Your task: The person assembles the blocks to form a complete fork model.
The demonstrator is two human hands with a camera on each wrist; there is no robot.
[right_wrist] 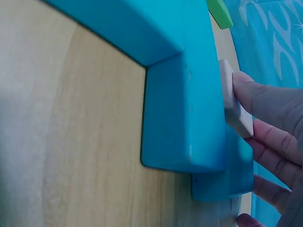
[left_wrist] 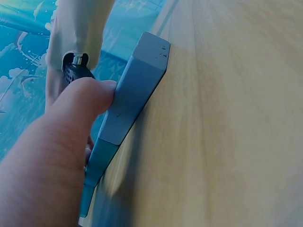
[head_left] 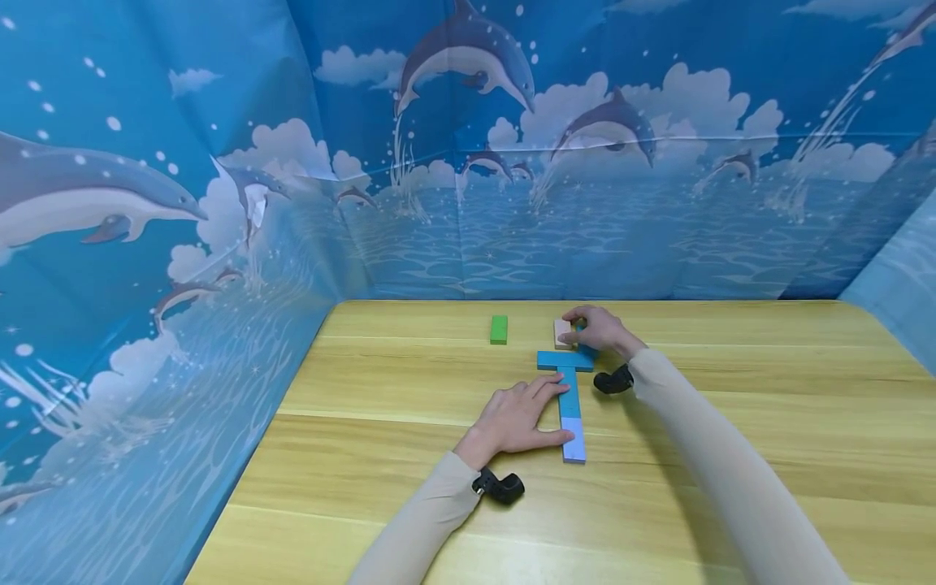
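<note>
My right hand (head_left: pixel 598 330) pinches a pale pink block (right_wrist: pixel 242 121) between thumb and fingers at the table's far side. Close by its lower fingers sits a small blue block (right_wrist: pixel 241 165), largely covered by the hand in the head view. Nearer to me, a blue block (head_left: pixel 559 361) lies crosswise at the top of a straight stem. That stem is a second blue block (head_left: pixel 569 402) with a lavender block (head_left: pixel 574 445) end to end below it. My left hand (head_left: pixel 512 418) rests along the stem, thumb touching the lavender block (left_wrist: pixel 135 90) and fingertips on the blue one.
A green block (head_left: pixel 499 330) lies to the left near the far edge of the wooden table (head_left: pixel 380 382). Blue dolphin-print sheets (head_left: pixel 468 236) rise behind the table and along its left side. A black wrist camera (head_left: pixel 613 380) hangs beneath the right sleeve.
</note>
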